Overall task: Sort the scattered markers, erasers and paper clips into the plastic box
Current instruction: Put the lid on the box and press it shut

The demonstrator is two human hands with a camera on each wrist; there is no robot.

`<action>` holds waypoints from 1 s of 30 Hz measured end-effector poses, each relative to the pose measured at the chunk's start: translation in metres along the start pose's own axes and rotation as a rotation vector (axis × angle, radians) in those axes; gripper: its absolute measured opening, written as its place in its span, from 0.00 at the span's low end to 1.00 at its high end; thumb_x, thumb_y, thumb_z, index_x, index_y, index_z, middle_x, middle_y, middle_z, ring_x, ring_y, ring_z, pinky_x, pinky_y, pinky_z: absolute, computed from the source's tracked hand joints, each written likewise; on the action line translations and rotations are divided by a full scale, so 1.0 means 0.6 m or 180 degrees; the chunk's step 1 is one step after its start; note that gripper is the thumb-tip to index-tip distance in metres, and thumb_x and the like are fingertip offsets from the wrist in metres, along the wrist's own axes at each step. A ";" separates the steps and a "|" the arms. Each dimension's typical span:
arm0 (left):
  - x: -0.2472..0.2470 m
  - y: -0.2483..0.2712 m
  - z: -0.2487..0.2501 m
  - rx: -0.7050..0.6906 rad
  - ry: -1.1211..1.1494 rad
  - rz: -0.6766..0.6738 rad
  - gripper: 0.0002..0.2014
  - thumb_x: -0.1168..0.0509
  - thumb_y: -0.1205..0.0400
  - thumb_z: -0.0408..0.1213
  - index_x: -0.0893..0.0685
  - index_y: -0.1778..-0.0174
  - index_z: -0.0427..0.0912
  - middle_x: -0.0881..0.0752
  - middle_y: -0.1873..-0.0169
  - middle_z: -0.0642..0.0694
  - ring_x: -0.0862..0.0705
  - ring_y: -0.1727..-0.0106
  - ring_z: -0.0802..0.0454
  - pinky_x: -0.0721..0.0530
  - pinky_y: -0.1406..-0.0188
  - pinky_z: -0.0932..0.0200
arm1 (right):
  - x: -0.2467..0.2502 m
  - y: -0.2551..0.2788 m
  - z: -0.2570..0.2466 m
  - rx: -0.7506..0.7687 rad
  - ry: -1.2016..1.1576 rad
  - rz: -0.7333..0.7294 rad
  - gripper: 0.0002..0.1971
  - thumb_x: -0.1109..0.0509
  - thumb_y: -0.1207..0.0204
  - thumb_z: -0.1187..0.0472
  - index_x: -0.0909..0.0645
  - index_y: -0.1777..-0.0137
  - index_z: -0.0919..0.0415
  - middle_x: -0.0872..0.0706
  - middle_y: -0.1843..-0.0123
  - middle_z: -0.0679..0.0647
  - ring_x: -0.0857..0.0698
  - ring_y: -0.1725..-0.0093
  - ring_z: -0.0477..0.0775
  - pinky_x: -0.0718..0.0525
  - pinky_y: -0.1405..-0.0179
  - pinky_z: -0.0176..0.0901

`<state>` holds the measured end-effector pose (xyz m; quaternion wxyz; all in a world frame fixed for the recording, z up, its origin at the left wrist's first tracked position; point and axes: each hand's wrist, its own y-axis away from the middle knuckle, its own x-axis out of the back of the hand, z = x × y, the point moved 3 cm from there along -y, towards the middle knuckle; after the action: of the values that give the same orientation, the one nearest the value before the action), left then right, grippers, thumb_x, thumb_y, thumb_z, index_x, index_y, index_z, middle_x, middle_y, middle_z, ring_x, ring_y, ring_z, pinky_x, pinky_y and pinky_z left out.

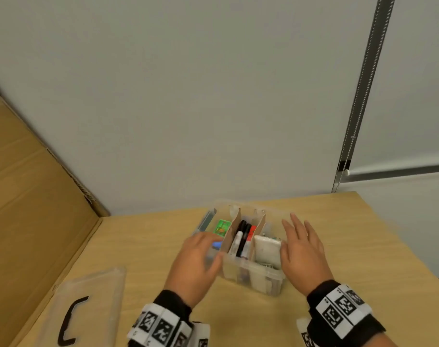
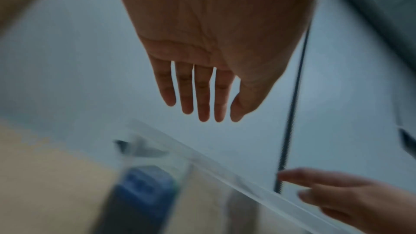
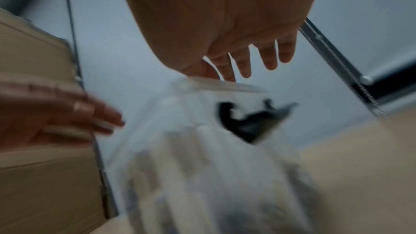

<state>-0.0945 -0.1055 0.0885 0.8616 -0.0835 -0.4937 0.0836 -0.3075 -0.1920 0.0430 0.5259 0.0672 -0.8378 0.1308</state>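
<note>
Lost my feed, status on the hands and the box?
Left hand and right hand open, flanking the plastic box. Markers in middle compartment. Lid off, lying left. Nothing in the way.

Right hand (image 3: 225,29) fills upper frame, palm toward lens, fingers (image 3: 244,63) straight and spread, pointing down toward rim of plastic box (image 3: 216,86). Thumb close to that rim; contact unclear. Box clear, heavily blurred; dark shape (image 3: 249,124) visible through its wall, pale contents below. Left hand (image 3: 51,113) at left edge, fingers extended toward box, blurred. Brown cardboard (image 3: 33,175) behind it. Tan counter (image 3: 360,166) at right. Pale wall (image 3: 135,51) beyond.
</note>
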 end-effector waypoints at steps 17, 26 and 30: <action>0.134 0.256 -0.509 0.3018 -0.0112 -0.0095 0.34 0.42 0.17 0.49 0.48 0.18 0.47 0.49 0.17 0.40 0.49 0.17 0.37 0.46 0.19 0.38 | -0.299 0.088 -0.441 0.1270 -0.0729 -0.1941 0.25 0.43 0.18 0.55 0.38 0.21 0.56 0.41 0.17 0.53 0.37 0.21 0.53 0.36 0.23 0.43; 0.133 0.256 -0.549 0.3229 0.0619 -0.0048 0.32 0.48 0.16 0.46 0.53 0.17 0.49 0.48 0.17 0.40 0.48 0.18 0.34 0.47 0.21 0.35 | -0.371 0.127 -0.496 0.1150 -0.0751 -0.2317 0.31 0.43 0.19 0.50 0.48 0.18 0.54 0.30 0.23 0.59 0.23 0.31 0.59 0.24 0.30 0.50; 0.144 0.264 -0.584 0.3562 0.1310 0.0195 0.35 0.47 0.22 0.52 0.47 0.18 0.49 0.35 0.21 0.38 0.41 0.20 0.34 0.39 0.23 0.32 | -0.360 0.122 -0.482 0.1017 -0.1308 -0.2235 0.32 0.40 0.20 0.51 0.48 0.18 0.46 0.29 0.22 0.53 0.26 0.27 0.51 0.28 0.26 0.47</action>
<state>0.2416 0.0469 -0.0495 0.8498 0.3545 -0.1950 0.3378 0.0187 -0.0436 -0.0422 0.3438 0.4531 -0.8206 0.0560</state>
